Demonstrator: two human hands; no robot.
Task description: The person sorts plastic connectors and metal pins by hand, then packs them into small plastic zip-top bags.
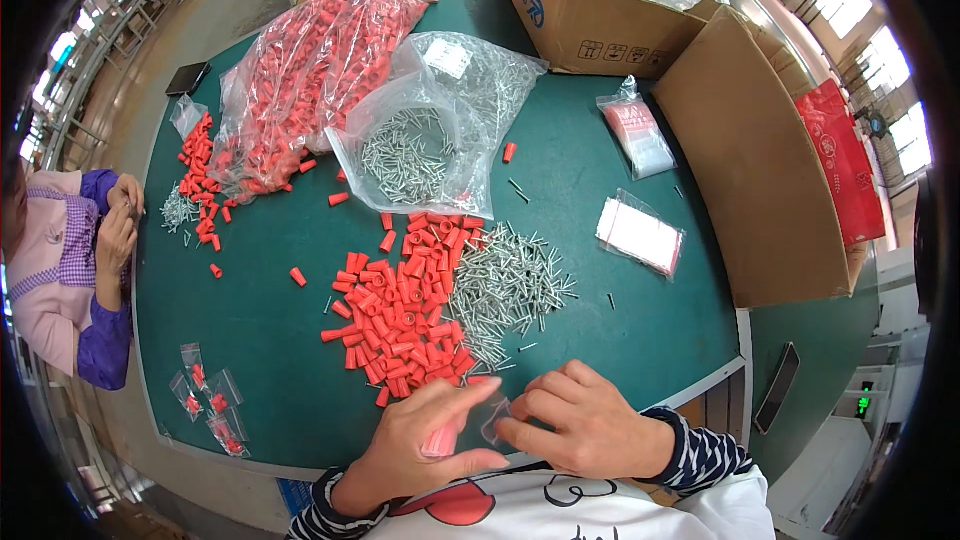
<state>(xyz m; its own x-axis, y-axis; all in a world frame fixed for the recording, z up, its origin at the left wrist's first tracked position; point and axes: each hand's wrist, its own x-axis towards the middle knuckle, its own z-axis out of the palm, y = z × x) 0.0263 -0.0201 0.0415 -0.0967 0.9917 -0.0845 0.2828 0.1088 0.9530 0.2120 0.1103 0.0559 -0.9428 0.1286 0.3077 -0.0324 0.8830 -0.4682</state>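
Note:
At the table's near edge, my left hand [425, 440] is curled with its thumb and forefinger apart. A pinkish-red and white piece [440, 440] shows in its palm; I cannot make out what it is. My right hand [575, 420] pinches a small clear plastic bag [492, 422], which spans the gap between both hands. Just beyond them lies a heap of red cone-shaped caps [400, 325]. Against its right side rests a heap of silver screws [510, 280]. Several small filled bags [218, 402] lie at the near left.
Behind the heaps stand an open bag of screws [405, 155] and a large bag of red caps [310, 80]. Packs of small bags [640, 140] and white cards [640, 235] lie right of centre. Cardboard boxes [740, 170] border the right. A co-worker's hands [120, 225] work at the left edge.

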